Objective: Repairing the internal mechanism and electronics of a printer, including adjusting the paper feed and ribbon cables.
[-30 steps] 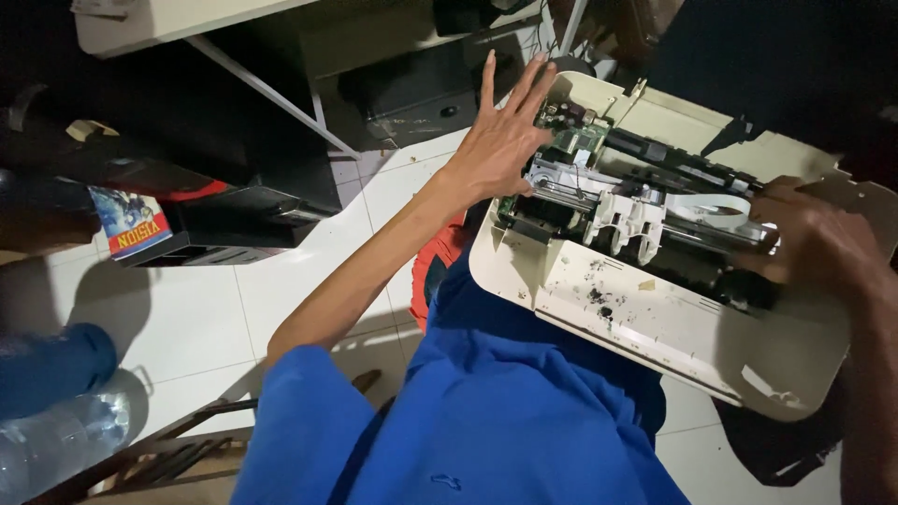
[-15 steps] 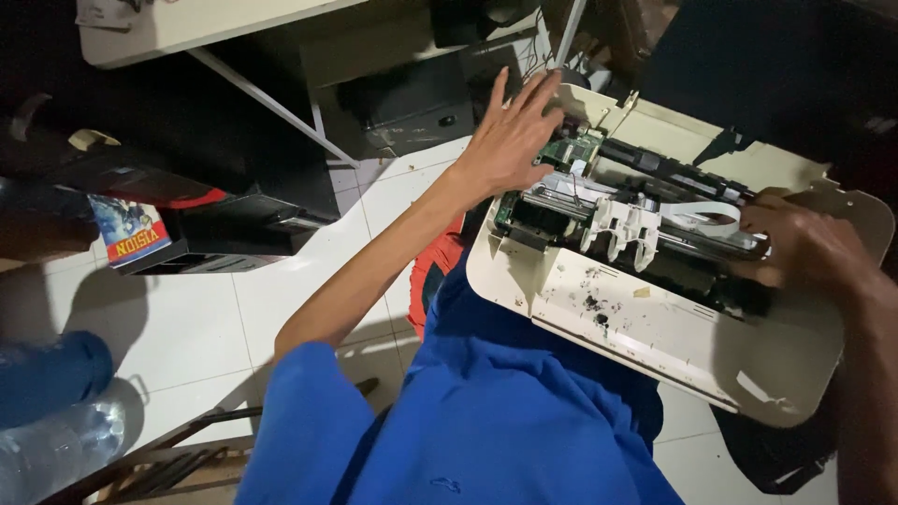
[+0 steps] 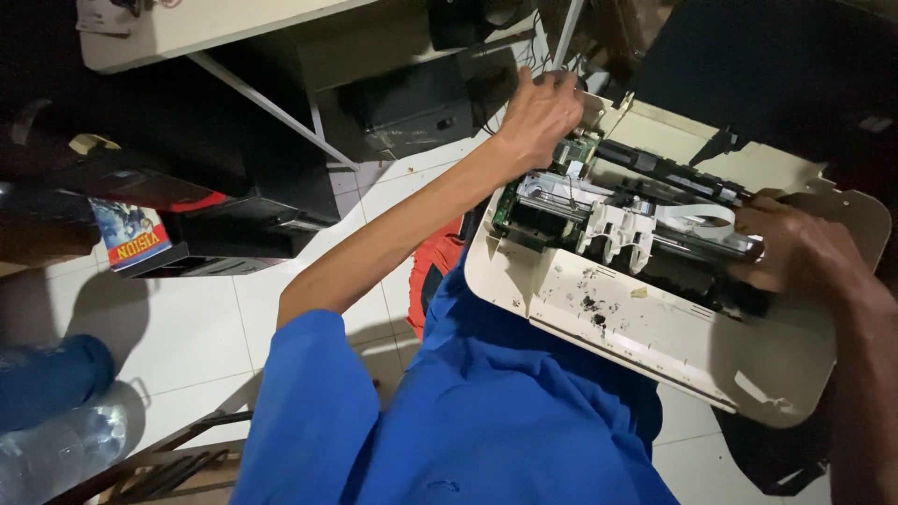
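Printer (image 3: 655,346): cream, opened, tilted on the lap at right; hold it steady, judging by the slope.
Left hand (image 3: 541,112): fingers curled on the far-left corner by the green board (image 3: 575,150).
Right hand (image 3: 790,248): clenched on the right carriage rail.
Bottle (image 3: 56,449): clear, near left on the floor; contents unclear.

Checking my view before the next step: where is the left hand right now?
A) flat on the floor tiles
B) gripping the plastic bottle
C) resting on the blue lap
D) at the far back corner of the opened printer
D: the left hand is curled at the far back corner of the opened cream printer, above the green circuit board, while the right hand grips the mechanism on the other side.
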